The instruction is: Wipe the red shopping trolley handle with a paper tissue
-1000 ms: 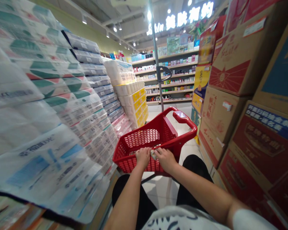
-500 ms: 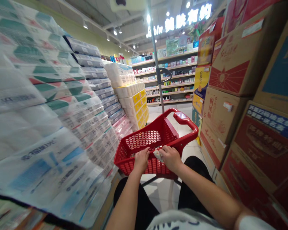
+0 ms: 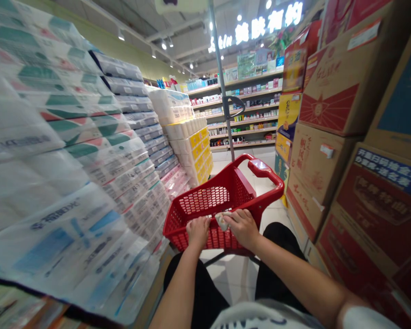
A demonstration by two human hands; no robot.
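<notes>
A red plastic shopping cart with a perforated basket stands turned sideways in front of me. My left hand is closed over the near rim of the basket, fingers curled across the edge. To its right, my right hand pinches a small crumpled white cloth or tissue between thumb and fingers. That hand also rests at the same rim. A gap separates the two hands. The part of the basket floor in view has nothing in it that I can make out. The cart's handle rises at its right end, untouched.
Packs of tissue paper are stacked high close on the left. Cardboard cartons line the right side. Beyond the cart stand a grey metal pole and store shelves with small products. White floor tiles show below the cart.
My left hand has slid a little left along the rim. The white cloth in my right hand has shifted left and shows more. The cart has barely moved.
</notes>
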